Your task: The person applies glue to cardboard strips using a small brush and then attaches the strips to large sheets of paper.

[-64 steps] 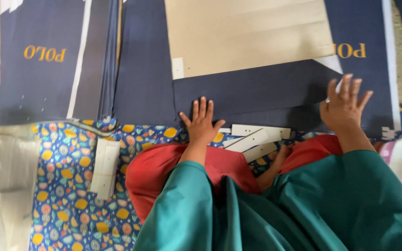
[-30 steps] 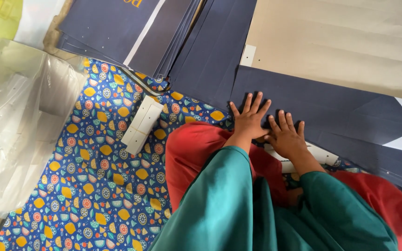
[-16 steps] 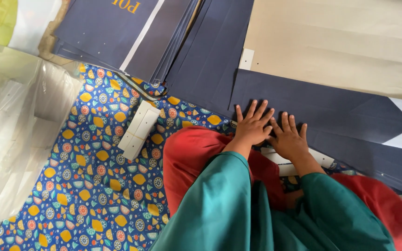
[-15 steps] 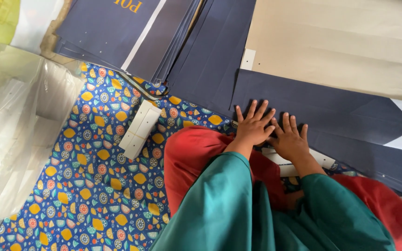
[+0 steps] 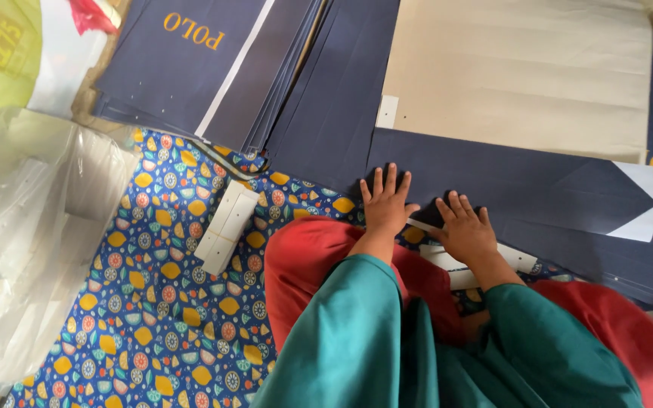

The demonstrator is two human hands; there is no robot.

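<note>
In the head view, the left hand (image 5: 385, 205) lies flat with fingers spread wide on the near edge of a folded navy paper sheet (image 5: 508, 189). Just beside it to the right, the right hand (image 5: 464, 230) presses the same sheet, fingers spread, holding nothing. White strips (image 5: 226, 228) lie on the patterned cloth (image 5: 153, 302) to the left.

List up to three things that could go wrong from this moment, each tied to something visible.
1. Both the left hand and right hand press flat on the navy sheet; uneven pressure could skew its fold.
2. The white strips by the wrist could get nudged aside.
3. The stacked navy sheets sit fanned and may slide.
</note>
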